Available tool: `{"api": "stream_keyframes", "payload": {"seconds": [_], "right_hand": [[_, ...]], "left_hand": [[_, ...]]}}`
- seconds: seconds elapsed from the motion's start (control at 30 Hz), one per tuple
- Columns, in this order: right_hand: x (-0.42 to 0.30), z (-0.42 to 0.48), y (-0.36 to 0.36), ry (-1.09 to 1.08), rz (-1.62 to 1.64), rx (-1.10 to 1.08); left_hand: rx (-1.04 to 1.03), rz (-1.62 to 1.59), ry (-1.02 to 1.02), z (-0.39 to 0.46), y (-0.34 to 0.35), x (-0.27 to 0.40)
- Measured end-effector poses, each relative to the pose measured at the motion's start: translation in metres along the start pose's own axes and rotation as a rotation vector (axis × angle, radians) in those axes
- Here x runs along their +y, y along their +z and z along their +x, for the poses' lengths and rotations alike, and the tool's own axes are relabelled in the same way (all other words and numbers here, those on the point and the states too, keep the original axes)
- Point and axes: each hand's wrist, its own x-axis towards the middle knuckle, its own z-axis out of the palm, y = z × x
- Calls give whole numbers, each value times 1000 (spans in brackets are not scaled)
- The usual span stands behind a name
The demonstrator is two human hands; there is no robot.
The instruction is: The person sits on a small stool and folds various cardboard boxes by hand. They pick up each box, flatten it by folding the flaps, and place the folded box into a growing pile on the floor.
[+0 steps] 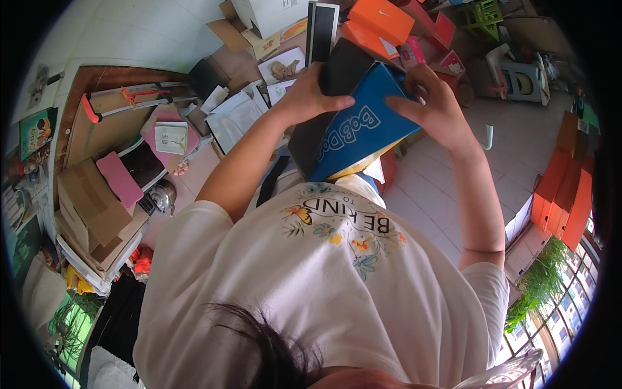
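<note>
Close in front of my body is a cardboard box (371,126) with a blue side, a black side and a yellow lower edge; the blue side bears writing. My left hand (323,97) grips it by the black side, thumb lying flat near the blue edge. With my right hand (432,99) I hold its far right edge, the thumb against the blue side and the fingers curled at the edge. What those fingertips touch is partly hidden. The box is tilted, and its underside cannot be seen.
Orange shoe boxes (381,24) and a white box (274,17) lie beyond my hands. Left are flattened cardboard (95,204), a metal kettle (162,195) and a pink panel (120,180). A grey-blue plastic stool (522,80) and more orange boxes (559,194) stand right, on the tiled floor (427,170).
</note>
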Motion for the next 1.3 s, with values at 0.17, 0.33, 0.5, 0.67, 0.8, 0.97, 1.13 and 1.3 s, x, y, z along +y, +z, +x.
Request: {"api": "stream_keyframes", "payload": {"seconds": [0.17, 0.33, 0.5, 0.67, 0.8, 0.97, 1.13, 1.3], "right_hand": [[-14, -13, -3, -140, -30, -58], [-21, -21, -5, -267, 16, -96], [-19, -25, -8, -386, 89, -119], [-13, -11, -25, -513, 228, -205], [-7, -1, -45, -405, 215, -275], [44, 5, -87, -78, -192, 7], [39, 35, -59, -258, -715, 707], [-4, 57, 92, -279, -131, 216]], "left_hand": [[21, -82, -85, -7, -16, 2], [123, -74, -50, -1, -24, -18], [226, -45, -8, 12, -45, -40], [283, -235, 11, 34, -122, -43], [207, -287, 10, 52, -161, -30], [252, -330, -94, 46, -173, -34], [355, -458, -151, 30, -151, -42], [477, -398, -110, 29, -105, -68]]}}
